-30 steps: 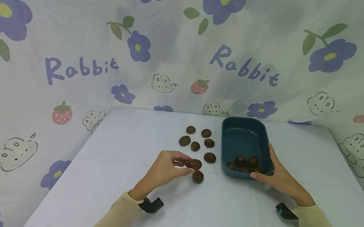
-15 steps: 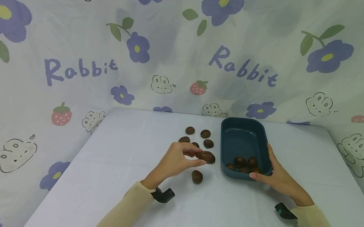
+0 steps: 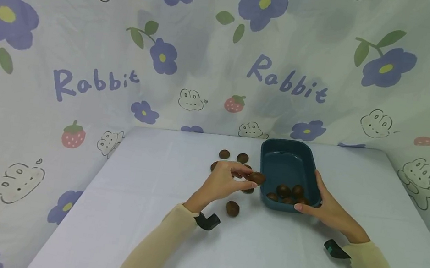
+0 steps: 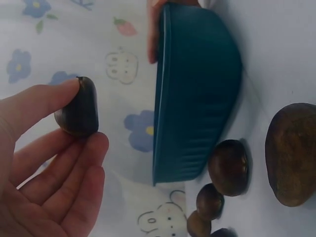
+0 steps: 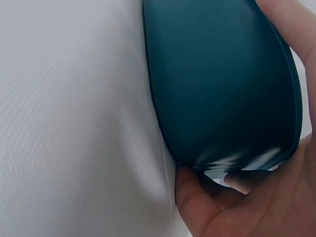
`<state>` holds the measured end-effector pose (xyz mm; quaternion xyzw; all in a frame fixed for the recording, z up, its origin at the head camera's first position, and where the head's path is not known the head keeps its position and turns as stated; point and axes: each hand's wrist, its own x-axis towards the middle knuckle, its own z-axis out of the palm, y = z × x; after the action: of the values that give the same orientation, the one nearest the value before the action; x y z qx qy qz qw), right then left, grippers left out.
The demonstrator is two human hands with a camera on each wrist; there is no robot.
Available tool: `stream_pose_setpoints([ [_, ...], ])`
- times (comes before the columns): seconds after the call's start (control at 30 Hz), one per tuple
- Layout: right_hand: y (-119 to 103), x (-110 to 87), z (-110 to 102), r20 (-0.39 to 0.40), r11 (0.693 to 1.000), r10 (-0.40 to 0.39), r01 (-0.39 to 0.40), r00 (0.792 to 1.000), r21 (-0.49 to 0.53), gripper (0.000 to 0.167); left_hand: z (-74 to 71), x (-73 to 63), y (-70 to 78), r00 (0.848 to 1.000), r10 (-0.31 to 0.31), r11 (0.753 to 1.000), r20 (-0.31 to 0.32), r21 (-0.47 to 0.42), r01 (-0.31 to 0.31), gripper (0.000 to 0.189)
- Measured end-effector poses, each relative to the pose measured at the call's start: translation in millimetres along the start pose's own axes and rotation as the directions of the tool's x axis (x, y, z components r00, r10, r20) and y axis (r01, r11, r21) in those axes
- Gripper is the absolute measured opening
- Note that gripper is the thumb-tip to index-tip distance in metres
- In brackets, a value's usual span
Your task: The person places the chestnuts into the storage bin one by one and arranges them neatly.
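Between the thumb and fingertips of my left hand a brown chestnut is pinched, right at the left rim of a dark teal rectangular box. The left wrist view shows the same chestnut raised above the table, with the box's ribbed outer wall beyond it. My right hand grips the box at its near right corner, thumb on the near side and fingers along the right wall. Inside the box, several chestnuts lie gathered at the near end.
Several loose chestnuts lie on the white tablecloth left of the box, some partly hidden behind my left hand. One more chestnut sits nearer to me. A curtain printed with flowers and rabbits hangs behind the table.
My left hand has carried the pinched chestnut right and away from me, from among the loose ones to the box's left rim. The right hand and box have stayed put.
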<state>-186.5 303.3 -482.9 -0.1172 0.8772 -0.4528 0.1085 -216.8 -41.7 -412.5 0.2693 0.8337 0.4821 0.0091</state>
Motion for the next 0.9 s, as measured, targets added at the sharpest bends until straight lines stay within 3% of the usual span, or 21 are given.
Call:
stream_pose_setpoints([
  [0.3, 1, 0.3, 0, 0.001, 1.000, 0.007, -0.007, 1.000, -0.005, 0.126, 8.6, 14.2, -1.9, 0.998, -0.044, 0.998, 0.040, 0.057, 0.041, 0.036],
  [0.77, -1, -0.9, 1, 0.007, 1.000, 0.002, -0.003, 1.000, 0.007, 0.126, 28.1, 37.8, -4.5, 0.994, -0.014, 0.971, 0.104, 0.237, -0.011, 0.035],
  [0.9, -2, -1.2, -1, 0.008, 1.000, 0.011, -0.011, 1.000, 0.002, 0.127, 32.5, 42.1, -3.8, 0.992, -0.046, 0.962, 0.115, 0.272, 0.013, 0.036],
])
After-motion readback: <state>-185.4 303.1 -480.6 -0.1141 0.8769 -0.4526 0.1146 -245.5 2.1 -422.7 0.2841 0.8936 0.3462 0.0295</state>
